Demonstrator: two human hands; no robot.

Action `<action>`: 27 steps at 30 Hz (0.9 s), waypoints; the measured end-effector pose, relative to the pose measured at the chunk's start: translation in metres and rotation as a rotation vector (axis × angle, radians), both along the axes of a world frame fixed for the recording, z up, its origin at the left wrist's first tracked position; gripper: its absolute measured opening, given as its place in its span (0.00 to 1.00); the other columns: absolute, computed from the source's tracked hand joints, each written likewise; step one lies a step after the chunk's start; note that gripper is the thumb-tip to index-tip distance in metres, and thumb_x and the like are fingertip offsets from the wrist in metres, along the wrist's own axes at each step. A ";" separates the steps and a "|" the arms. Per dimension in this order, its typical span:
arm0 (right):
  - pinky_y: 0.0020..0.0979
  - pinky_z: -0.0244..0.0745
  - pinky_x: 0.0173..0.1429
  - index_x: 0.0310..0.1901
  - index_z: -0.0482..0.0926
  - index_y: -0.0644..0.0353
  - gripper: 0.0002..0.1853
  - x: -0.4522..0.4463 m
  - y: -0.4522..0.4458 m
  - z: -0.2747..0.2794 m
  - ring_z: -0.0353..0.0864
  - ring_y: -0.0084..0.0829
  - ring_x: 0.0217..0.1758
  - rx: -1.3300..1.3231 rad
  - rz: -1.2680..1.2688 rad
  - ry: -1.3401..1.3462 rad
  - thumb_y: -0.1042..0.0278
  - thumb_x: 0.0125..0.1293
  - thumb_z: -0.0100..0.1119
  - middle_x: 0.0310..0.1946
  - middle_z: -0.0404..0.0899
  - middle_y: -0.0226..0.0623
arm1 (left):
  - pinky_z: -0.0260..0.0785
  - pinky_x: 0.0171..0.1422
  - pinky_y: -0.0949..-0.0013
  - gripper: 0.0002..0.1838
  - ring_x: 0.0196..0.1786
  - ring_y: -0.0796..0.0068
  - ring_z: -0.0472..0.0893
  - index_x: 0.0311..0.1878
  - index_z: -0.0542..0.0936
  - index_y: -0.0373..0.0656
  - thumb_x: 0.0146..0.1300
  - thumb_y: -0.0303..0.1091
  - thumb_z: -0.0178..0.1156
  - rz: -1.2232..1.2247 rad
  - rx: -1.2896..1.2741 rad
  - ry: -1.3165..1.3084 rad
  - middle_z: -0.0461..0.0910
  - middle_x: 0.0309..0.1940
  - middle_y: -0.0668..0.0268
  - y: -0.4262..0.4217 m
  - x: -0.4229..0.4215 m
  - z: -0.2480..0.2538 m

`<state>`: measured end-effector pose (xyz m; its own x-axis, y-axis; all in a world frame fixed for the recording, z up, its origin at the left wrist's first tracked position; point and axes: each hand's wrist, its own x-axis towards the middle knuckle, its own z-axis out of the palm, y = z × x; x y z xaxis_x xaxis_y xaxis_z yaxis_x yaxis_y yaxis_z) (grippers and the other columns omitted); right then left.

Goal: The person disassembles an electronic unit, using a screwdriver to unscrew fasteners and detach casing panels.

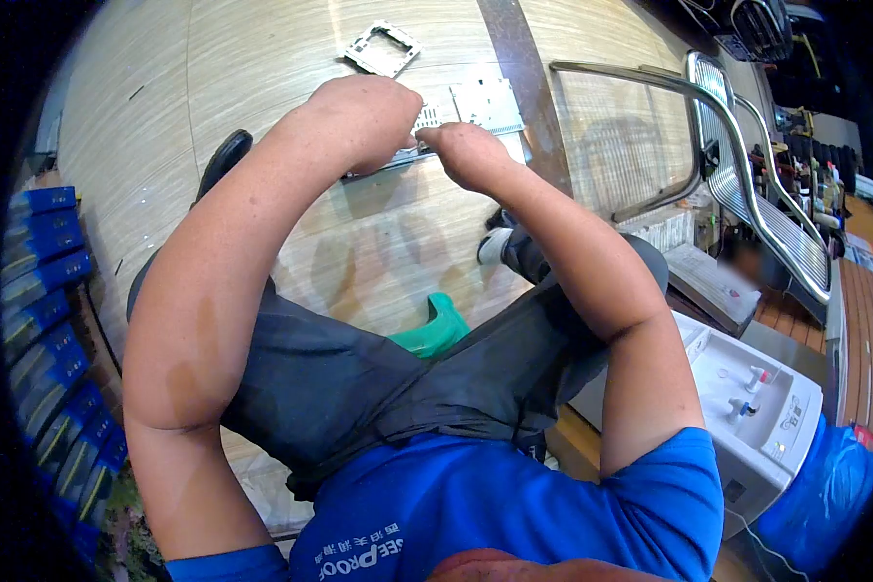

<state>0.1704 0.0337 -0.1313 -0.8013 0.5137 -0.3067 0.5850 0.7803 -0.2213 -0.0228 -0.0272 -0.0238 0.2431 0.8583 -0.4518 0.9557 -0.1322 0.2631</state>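
Observation:
Both hands meet over a flat metal unit (429, 118) with slots, lying on the tiled floor. My left hand (371, 118) is curled at its left part, fingers closed and mostly hidden behind the back of the hand. My right hand (466, 153) touches its near side, thumb and forefinger pinched together close to my left fingertips. What sits between the fingers is too small to tell. A pale panel (490, 105) with small holes lies just right of the unit. Beyond my left hand rests a white square frame (383, 48) with an open middle.
A green stool (435, 332) stands between my legs. To the right are a metal-framed chair (737, 184), a flat box (713, 286) and a white water dispenser (747, 398) beside a blue plastic bag (824, 490). Blue boxes (44, 310) line the left side.

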 end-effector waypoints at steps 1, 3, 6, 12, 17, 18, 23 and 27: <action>0.50 0.80 0.50 0.46 0.80 0.59 0.09 -0.001 0.000 0.002 0.86 0.51 0.47 0.000 0.000 0.000 0.74 0.67 0.51 0.39 0.85 0.51 | 0.76 0.57 0.49 0.16 0.53 0.49 0.83 0.49 0.80 0.40 0.69 0.43 0.63 -0.005 0.004 0.006 0.85 0.46 0.52 0.000 0.000 -0.002; 0.50 0.81 0.51 0.46 0.80 0.59 0.09 -0.002 0.001 0.001 0.86 0.50 0.47 -0.018 -0.021 -0.076 0.72 0.69 0.51 0.39 0.86 0.51 | 0.75 0.57 0.49 0.16 0.53 0.49 0.83 0.49 0.80 0.40 0.69 0.43 0.63 -0.010 0.008 0.011 0.85 0.45 0.52 0.000 0.000 -0.003; 0.50 0.81 0.50 0.45 0.81 0.59 0.09 -0.002 0.002 0.000 0.86 0.50 0.47 -0.010 -0.038 -0.111 0.69 0.70 0.52 0.39 0.86 0.50 | 0.75 0.57 0.49 0.16 0.53 0.49 0.83 0.49 0.80 0.40 0.69 0.43 0.63 -0.007 0.007 0.008 0.85 0.45 0.52 0.000 0.000 -0.003; 0.48 0.82 0.50 0.45 0.83 0.56 0.09 -0.003 0.001 0.002 0.86 0.49 0.47 -0.025 -0.065 -0.084 0.69 0.69 0.53 0.40 0.86 0.49 | 0.76 0.57 0.50 0.16 0.53 0.49 0.83 0.49 0.80 0.41 0.68 0.44 0.63 -0.007 0.007 -0.001 0.85 0.45 0.52 -0.001 0.000 -0.001; 0.45 0.82 0.50 0.48 0.85 0.52 0.13 -0.001 0.000 0.002 0.86 0.48 0.48 0.020 -0.002 -0.028 0.74 0.66 0.54 0.42 0.84 0.47 | 0.76 0.57 0.50 0.16 0.53 0.50 0.83 0.50 0.80 0.41 0.68 0.43 0.63 -0.004 0.012 0.012 0.85 0.46 0.53 -0.001 0.000 -0.003; 0.45 0.83 0.50 0.49 0.85 0.51 0.15 -0.001 0.000 0.003 0.86 0.47 0.48 0.015 0.004 -0.024 0.75 0.65 0.54 0.43 0.83 0.46 | 0.76 0.57 0.50 0.16 0.53 0.50 0.83 0.50 0.80 0.41 0.68 0.43 0.63 -0.004 0.012 0.012 0.85 0.46 0.53 -0.001 0.000 -0.003; 0.45 0.83 0.51 0.47 0.84 0.54 0.13 0.000 0.000 0.004 0.86 0.48 0.48 0.026 0.039 -0.023 0.76 0.65 0.54 0.43 0.82 0.46 | 0.76 0.57 0.50 0.16 0.54 0.50 0.83 0.50 0.80 0.41 0.68 0.43 0.64 -0.009 0.007 0.008 0.85 0.46 0.53 0.000 -0.001 -0.003; 0.47 0.83 0.50 0.42 0.82 0.59 0.08 0.000 -0.001 0.001 0.86 0.49 0.47 0.056 0.029 -0.025 0.74 0.66 0.53 0.42 0.83 0.47 | 0.76 0.57 0.50 0.16 0.53 0.49 0.83 0.50 0.80 0.41 0.68 0.43 0.63 0.003 0.019 0.007 0.85 0.46 0.53 -0.001 0.001 -0.004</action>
